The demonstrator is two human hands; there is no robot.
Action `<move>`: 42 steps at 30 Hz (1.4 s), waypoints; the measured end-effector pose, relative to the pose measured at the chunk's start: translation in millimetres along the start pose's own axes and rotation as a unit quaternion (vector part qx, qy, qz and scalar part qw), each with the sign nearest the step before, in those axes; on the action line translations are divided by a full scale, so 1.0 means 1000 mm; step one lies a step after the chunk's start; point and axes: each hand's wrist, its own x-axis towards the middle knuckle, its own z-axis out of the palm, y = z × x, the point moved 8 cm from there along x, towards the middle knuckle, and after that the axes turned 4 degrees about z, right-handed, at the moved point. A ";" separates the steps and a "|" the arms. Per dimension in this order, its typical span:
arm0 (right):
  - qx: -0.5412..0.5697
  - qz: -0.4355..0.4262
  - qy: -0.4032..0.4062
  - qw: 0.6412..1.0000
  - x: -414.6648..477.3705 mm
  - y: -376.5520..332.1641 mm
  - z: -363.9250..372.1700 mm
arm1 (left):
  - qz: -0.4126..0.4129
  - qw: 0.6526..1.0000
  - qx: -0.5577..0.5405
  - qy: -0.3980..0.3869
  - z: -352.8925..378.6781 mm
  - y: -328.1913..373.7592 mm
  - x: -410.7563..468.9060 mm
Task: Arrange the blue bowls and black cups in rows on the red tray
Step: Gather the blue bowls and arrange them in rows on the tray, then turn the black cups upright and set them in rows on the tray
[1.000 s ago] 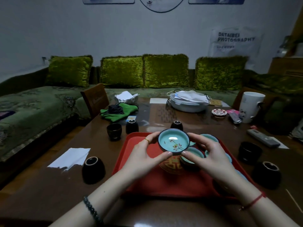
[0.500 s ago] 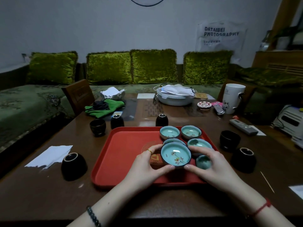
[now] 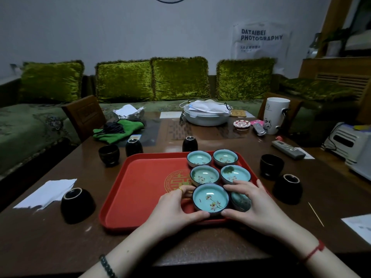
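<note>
A red tray (image 3: 140, 189) lies on the brown table before me. Several blue bowls stand in two columns on its right half. The nearest bowl (image 3: 210, 199) sits low at the tray's front edge, held between my left hand (image 3: 176, 209) and my right hand (image 3: 251, 205). Another blue bowl (image 3: 241, 201) is partly hidden under my right fingers. Black cups stand off the tray: one upside down at the left (image 3: 77, 204), three behind the tray (image 3: 109, 155) (image 3: 134, 147) (image 3: 190, 144), two at the right (image 3: 271, 166) (image 3: 288, 188).
White paper (image 3: 46, 192) lies at the left table edge. Behind the tray are a green cloth (image 3: 118, 130), a white pot (image 3: 206, 115), a white mug (image 3: 276, 115) and a remote (image 3: 288, 149). A thin stick (image 3: 316, 214) lies at the right.
Both hands have brought the blue bowl down and toward me, from above the tray's middle to its front edge beside the other bowls. The camera view shifted too.
</note>
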 end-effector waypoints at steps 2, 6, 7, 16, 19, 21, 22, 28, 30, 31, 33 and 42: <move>-0.011 -0.001 -0.007 1.000 0.000 0.000 0.000 | -0.003 1.000 0.004 -0.006 0.001 -0.001 0.000; -0.045 -0.004 -0.025 0.999 0.002 -0.002 0.001 | -0.009 1.000 0.017 -0.013 0.002 -0.003 0.001; -0.051 -0.003 -0.031 0.998 0.003 -0.003 0.002 | -0.011 1.000 0.017 -0.013 0.002 -0.003 0.001; -0.075 -0.004 -0.076 0.994 0.007 0.000 0.005 | -0.020 0.999 0.017 -0.026 0.003 -0.002 0.002; -0.066 -0.018 -0.075 0.995 0.005 -0.001 0.004 | -0.017 0.999 0.023 -0.036 0.004 0.000 0.001; -0.043 -0.032 -0.062 0.997 0.004 -0.003 -0.001 | -0.010 0.999 0.032 -0.040 0.003 0.003 0.001; -0.025 -0.041 -0.050 0.998 0.004 -0.004 -0.007 | -0.005 0.999 0.035 -0.036 0.002 0.006 0.002; 0.072 -0.073 0.059 0.993 -0.002 0.004 -0.057 | 0.063 0.998 0.018 0.017 -0.005 0.045 0.018; 0.087 -0.060 0.100 0.989 -0.006 0.017 -0.073 | 0.086 0.996 0.008 0.016 0.003 0.062 0.026; 0.095 -0.047 0.118 0.987 -0.008 0.025 -0.080 | 0.095 0.995 0.005 0.011 0.008 0.071 0.031; 0.108 -0.020 0.149 0.983 -0.013 0.045 -0.090 | 0.108 0.994 -0.001 0.000 0.021 0.085 0.042; 0.115 0.111 0.146 0.976 -0.030 0.135 -0.088 | 0.139 0.988 0.043 -0.047 0.088 0.132 0.090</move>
